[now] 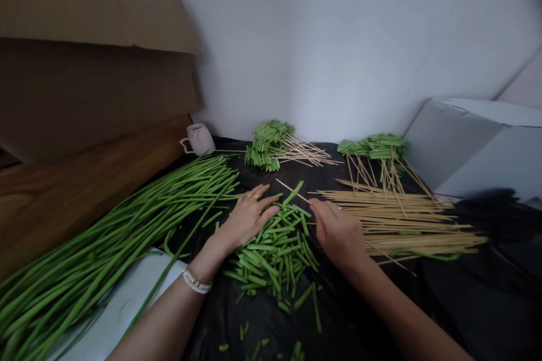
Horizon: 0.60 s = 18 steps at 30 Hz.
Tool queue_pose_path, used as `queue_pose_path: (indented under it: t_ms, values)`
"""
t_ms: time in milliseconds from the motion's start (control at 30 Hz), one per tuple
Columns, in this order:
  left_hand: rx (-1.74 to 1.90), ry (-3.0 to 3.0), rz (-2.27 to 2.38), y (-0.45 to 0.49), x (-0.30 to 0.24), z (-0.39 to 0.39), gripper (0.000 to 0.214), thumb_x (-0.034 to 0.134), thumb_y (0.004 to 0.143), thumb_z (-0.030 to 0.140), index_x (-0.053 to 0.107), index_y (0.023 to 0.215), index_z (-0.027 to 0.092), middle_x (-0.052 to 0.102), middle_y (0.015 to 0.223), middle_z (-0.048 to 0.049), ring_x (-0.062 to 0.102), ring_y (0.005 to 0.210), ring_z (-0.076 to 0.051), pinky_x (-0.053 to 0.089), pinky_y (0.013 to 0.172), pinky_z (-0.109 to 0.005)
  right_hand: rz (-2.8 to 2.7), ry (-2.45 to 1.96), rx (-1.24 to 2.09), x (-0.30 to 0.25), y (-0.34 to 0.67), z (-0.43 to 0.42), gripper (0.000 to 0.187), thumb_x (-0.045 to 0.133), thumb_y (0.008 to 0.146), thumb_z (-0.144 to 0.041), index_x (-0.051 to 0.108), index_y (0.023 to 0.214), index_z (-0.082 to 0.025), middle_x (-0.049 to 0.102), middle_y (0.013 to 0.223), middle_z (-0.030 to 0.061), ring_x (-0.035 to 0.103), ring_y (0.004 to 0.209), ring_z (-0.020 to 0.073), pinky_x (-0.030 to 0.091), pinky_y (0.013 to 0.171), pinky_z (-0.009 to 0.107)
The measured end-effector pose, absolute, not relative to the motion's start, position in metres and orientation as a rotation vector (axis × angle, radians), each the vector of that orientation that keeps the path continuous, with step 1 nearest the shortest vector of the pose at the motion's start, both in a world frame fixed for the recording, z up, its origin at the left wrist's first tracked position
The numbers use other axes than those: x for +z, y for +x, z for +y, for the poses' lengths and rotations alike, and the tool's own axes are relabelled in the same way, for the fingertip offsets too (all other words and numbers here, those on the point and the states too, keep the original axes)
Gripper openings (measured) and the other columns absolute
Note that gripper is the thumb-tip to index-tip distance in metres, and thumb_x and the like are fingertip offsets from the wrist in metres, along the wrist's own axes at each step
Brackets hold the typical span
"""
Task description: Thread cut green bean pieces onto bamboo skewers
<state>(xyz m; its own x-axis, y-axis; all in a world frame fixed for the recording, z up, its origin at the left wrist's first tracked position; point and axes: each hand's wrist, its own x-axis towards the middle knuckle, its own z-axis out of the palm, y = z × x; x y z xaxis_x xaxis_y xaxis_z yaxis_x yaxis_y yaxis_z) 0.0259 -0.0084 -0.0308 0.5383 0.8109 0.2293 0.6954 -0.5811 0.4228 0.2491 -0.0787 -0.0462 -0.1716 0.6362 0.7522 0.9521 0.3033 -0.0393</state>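
My right hand (339,231) is closed around a thin wooden skewer (292,189), whose bare tip points up and to the left. My left hand (248,214) lies with fingers spread at the upper left side of a pile of cut green bean pieces (271,262), its fingertips touching or just over them. To the left stretches a large bundle of long whole green beans (127,231). Right of my right hand lie many loose skewers (406,211). At the back are two stacks of skewered bean pieces, one in the middle (269,144) and one at the right (375,146).
A white mug (199,139) stands at the back left near the wall. A big cardboard box (97,79) rises at the left above a wooden surface (84,192). A white box (478,141) stands at the right. Black plastic sheeting (339,316) covers the work surface.
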Motion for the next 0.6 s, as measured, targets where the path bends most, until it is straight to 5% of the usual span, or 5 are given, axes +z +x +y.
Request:
queue_pose_path:
  t_ms: [367, 600]
  values:
    - [0.469, 2.444, 1.293, 0.022, -0.044, 0.004, 0.048, 0.038, 0.091, 0.055, 0.068, 0.116, 0.027, 0.061, 0.130, -0.0090, 0.047, 0.122, -0.030, 0.031, 0.099, -0.045, -1.916, -1.404, -0.587, -0.047, 0.245, -0.081, 0.025, 0.043, 0.094, -0.020, 0.066, 0.104, -0.017, 0.067, 0.077, 0.0019, 0.058, 0.066, 0.0111, 0.034, 0.060, 0.025]
    - [1.039, 2.338, 1.399, 0.023, -0.032, 0.001, 0.018, 0.065, 0.079, 0.036, 0.071, 0.076, 0.020, 0.070, 0.084, -0.0075, 0.059, 0.083, -0.022, 0.041, 0.084, -0.035, -1.909, -1.386, -0.570, -0.047, 0.246, -0.080, 0.025, 0.044, 0.093, -0.019, 0.065, 0.107, -0.016, 0.067, 0.080, 0.0023, 0.060, 0.070, 0.0109, 0.037, 0.062, 0.024]
